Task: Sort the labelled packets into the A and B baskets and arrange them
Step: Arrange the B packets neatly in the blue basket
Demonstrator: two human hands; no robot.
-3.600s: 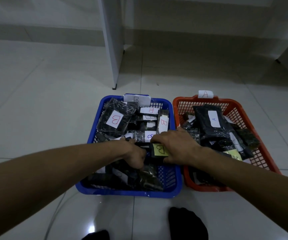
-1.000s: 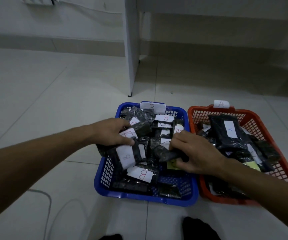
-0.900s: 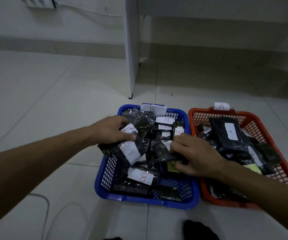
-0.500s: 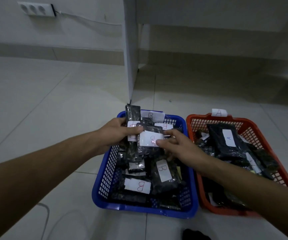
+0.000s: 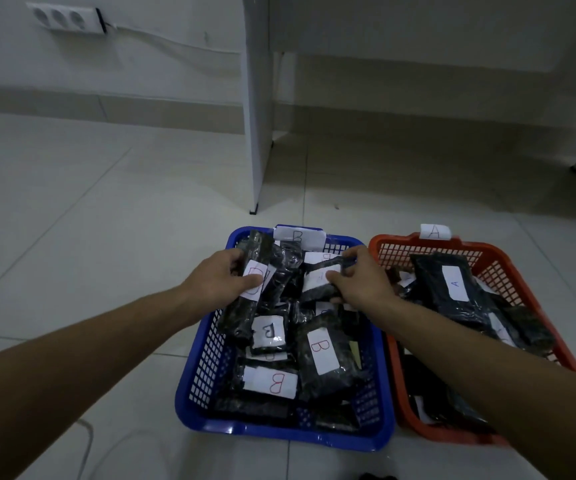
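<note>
Two packets are in hand over the blue basket [image 5: 207, 358]: I see my left hand [image 5: 220, 280] gripping a long packet [image 5: 250, 292] running near-to-far along the left wall, my right hand [image 5: 359, 280] pinching a crosswise packet [image 5: 317, 284] beside it.
</note>
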